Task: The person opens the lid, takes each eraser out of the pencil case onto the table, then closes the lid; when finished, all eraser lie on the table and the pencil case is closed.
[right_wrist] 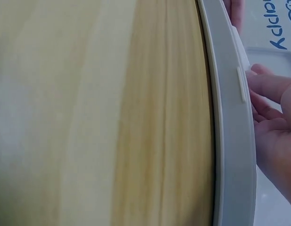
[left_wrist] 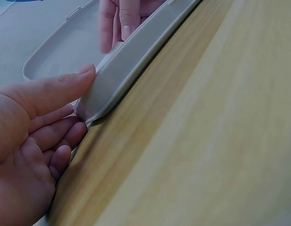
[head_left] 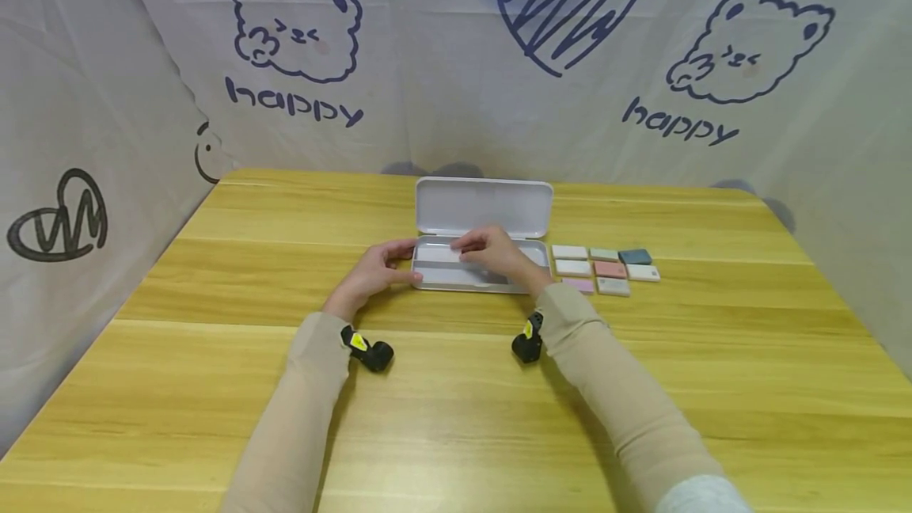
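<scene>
A pale grey pencil case (head_left: 466,288) lies on the wooden table, its lid (head_left: 484,207) raised at the back. Round its left end, my left hand (head_left: 372,274) holds the case, thumb by the front corner and fingers toward the back one. In the left wrist view, that thumb (left_wrist: 65,92) lies along the end of the case. My right hand (head_left: 499,253) reaches inside the case, with thumb and fingertips pinching the right end of a white block (head_left: 436,253) in the back left section. Part of the case's inside is hidden beneath the right hand.
Right of the case lie several small flat blocks in loose rows, among them a pink block (head_left: 609,269), a dark blue block (head_left: 634,256) and a lilac block (head_left: 578,285). Behind the table hangs a white cloth (head_left: 427,93) with drawn bears and hearts.
</scene>
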The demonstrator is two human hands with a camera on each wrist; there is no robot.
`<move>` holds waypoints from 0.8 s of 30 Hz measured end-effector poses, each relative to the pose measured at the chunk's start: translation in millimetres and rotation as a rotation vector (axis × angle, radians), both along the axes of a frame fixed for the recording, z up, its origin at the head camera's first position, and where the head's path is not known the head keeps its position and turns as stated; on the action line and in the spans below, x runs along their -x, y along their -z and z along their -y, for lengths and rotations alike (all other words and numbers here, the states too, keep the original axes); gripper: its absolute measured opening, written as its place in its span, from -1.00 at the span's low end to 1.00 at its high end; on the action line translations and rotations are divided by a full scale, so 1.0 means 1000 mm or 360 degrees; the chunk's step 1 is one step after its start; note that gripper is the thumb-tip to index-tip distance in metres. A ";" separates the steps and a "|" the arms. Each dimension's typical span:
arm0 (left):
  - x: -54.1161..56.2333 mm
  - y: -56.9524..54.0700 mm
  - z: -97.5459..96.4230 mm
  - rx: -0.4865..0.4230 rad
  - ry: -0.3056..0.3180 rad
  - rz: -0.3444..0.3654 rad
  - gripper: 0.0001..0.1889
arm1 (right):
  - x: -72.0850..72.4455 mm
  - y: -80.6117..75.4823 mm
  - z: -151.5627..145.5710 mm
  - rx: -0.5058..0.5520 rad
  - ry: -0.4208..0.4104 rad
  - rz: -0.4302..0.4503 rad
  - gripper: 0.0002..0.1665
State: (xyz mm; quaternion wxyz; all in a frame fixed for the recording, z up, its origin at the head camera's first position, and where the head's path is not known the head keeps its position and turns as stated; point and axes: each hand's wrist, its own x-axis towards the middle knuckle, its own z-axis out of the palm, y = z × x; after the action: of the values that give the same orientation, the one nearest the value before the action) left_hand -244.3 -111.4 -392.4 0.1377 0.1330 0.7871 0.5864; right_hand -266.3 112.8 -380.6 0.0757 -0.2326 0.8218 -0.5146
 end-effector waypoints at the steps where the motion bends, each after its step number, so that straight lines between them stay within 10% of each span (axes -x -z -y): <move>1: 0.000 0.000 0.000 -0.0001 -0.0002 0.0003 -0.37 | 0.000 0.000 0.001 -0.0001 0.0003 0.0003 -0.76; 24: 0.002 0.004 0.000 -0.0005 0.0004 -0.0021 -0.37 | -0.003 -0.001 0.007 0.0038 0.0145 0.0079 -0.81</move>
State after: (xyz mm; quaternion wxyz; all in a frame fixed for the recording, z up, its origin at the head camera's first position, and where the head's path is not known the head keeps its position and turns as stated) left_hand -246.0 -111.7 -395.9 0.1331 0.1382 0.7869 0.5865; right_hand -263.3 105.4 -379.4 0.0696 -0.1829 0.8232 -0.5330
